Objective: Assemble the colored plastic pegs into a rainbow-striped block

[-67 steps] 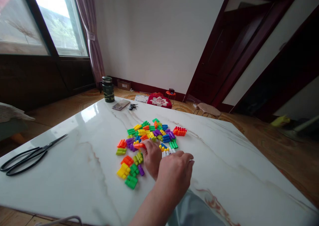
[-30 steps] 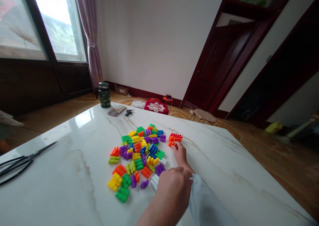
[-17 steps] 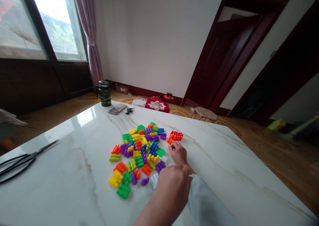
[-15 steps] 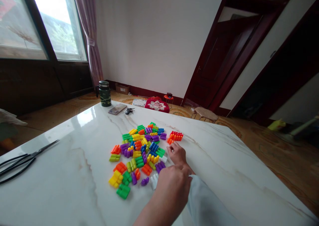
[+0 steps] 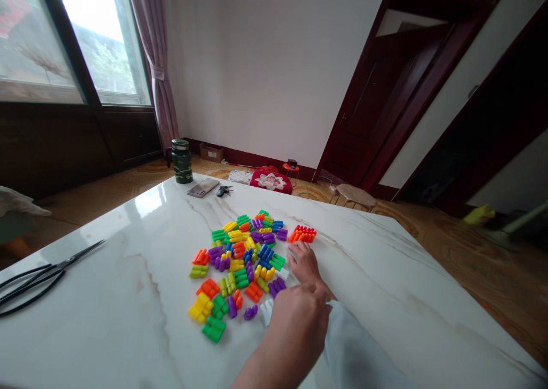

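- The right hand lies on the table at the right edge of the blocks, fingers curled beside a white block. Whether it grips anything cannot be told.
- The left hand, nearer, is closed on the right sleeve.
- Scissors lie far left.

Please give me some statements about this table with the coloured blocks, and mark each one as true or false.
1. The scissors lie far to the left of the coloured blocks. True.
2. The orange block cluster is at the pile's left edge. False: it sits at the far right, just beyond the right hand.
3. A phone lies beside the green mug. True.
4. The left hand rests on the scissors. False: it is at the pile's near edge, by the white blocks.
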`<state>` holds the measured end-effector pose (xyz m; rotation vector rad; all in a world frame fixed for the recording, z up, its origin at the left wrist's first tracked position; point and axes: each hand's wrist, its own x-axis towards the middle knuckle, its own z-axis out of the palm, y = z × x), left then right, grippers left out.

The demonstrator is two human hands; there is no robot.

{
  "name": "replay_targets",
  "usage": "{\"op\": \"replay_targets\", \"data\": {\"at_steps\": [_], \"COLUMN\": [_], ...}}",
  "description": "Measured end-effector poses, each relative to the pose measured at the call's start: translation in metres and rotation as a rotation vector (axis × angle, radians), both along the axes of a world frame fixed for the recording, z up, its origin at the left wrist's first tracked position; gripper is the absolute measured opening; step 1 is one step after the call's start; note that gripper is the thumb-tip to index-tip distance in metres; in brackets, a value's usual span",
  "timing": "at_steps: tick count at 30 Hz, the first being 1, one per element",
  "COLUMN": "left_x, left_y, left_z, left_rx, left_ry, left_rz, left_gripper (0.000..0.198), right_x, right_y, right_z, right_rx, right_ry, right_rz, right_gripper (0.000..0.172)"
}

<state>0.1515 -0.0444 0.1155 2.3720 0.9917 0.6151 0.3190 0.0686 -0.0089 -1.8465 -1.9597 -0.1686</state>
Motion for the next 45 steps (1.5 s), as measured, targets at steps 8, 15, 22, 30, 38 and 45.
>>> {"op": "replay_targets", "data": {"at_steps": [8,15,22,30,38,45], "left_x": [0.000,-0.001,-0.001,0.000,-0.001,-0.002], "left_y": [0.001,-0.001,-0.001,-0.001,-0.001,-0.001], "left_z": [0.001,0.003,0.006,0.002,0.004,0.007], "left_rx": [0.002,-0.003,-0.004,0.011,0.010,0.014], "left_ry": [0.007,0.009,0.041,0.027,0.041,0.046], "left_rz": [-0.005,0.004,0.003,0.004,0.006,0.002], "left_gripper": [0.024,0.024,0.023,0.022,0.021,0.022], "right_x": [0.000,0.001,0.000,0.001,0.000,0.000], "right_y": [0.000,0.001,0.000,0.002,0.001,0.001], "right_z": [-0.005,-0.008,-0.010,-0.011,-0.009,-0.008], "right_rx": [0.036,0.059,0.057,0.042,0.033,0.055], "right_ry": [-0.006,-0.015,-0.023,-0.025,-0.023,-0.045], "right_rz": [-0.061,-0.074,-0.080,-0.110,-0.116,-0.142], "right_gripper": [0.018,0.018,0.016,0.023,0.025,0.024]}}
